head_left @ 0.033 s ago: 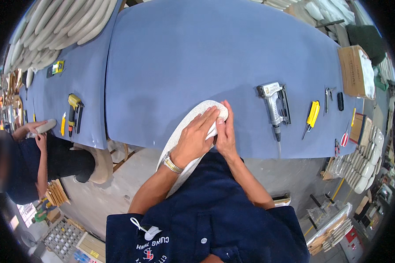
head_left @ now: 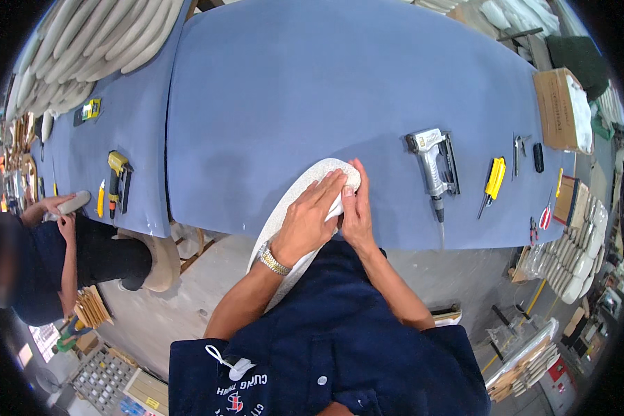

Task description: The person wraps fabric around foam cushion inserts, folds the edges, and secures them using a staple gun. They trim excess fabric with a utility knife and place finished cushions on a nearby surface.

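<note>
A long, off-white upholstered pad (head_left: pixel 289 201) with a rounded end leans from my body to the table's near edge. My left hand (head_left: pixel 305 220) lies across its upper face, fingers stretched close together toward the rounded end and pressed on the covering. My right hand (head_left: pixel 357 213) grips that end from the right, its thumb on the near side and its fingers along the far edge. The hands touch near the tip, and my left hand and forearm hide part of the pad.
On the blue table (head_left: pixel 291 83) at right lie a pneumatic staple gun (head_left: pixel 431 163), a yellow-handled tool (head_left: pixel 494 179) and pliers (head_left: pixel 546 216). A cardboard box (head_left: pixel 556 111) stands at the right edge. Similar pads (head_left: pixel 111 35) are stacked far left. A co-worker (head_left: pixel 35 256) sits at left beside another stapler (head_left: pixel 119 182).
</note>
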### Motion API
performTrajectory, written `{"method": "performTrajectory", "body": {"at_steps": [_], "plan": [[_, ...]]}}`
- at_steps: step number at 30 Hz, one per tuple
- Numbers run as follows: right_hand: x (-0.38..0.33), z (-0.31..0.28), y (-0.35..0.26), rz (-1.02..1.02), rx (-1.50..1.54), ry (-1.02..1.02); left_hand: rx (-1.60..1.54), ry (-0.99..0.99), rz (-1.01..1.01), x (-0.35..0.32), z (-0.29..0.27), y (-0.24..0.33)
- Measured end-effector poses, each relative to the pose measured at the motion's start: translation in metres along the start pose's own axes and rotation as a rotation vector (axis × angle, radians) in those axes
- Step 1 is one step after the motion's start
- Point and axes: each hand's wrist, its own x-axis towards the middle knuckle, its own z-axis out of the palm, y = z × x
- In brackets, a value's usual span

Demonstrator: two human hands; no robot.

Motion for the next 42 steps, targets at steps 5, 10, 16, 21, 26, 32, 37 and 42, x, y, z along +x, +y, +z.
{"method": "performTrajectory", "body": {"at_steps": [5,10,16,21,26,32,37,42], "plan": [[0.006,-0.003,0.001,-0.013,0.09,-0.015,0.057,0.022,0.012,0.005,0.002,-0.003],[0.008,-0.022,0.004,0.044,0.021,-0.084,0.051,0.041,0.02,0.001,0.004,-0.006],[0.039,-0.145,0.025,-0.072,-0.88,0.427,0.005,0.069,0.008,-0.002,0.006,-0.006],[0.087,-0.181,0.053,0.139,-1.185,0.331,0.019,0.074,0.009,0.001,0.009,-0.008],[0.091,-0.192,0.029,0.151,-0.919,0.307,0.006,0.063,0.003,-0.001,0.009,-0.007],[-0.01,-0.125,-0.068,0.035,-0.236,0.012,0.007,0.086,0.017,-0.005,0.011,-0.006],[-0.029,-0.082,-0.086,-0.13,-0.36,-0.155,0.007,0.071,-0.014,-0.003,0.01,-0.001],[-0.029,-0.08,-0.07,-0.09,-0.37,-0.121,-0.005,0.068,-0.024,0.001,0.008,-0.003]]}}
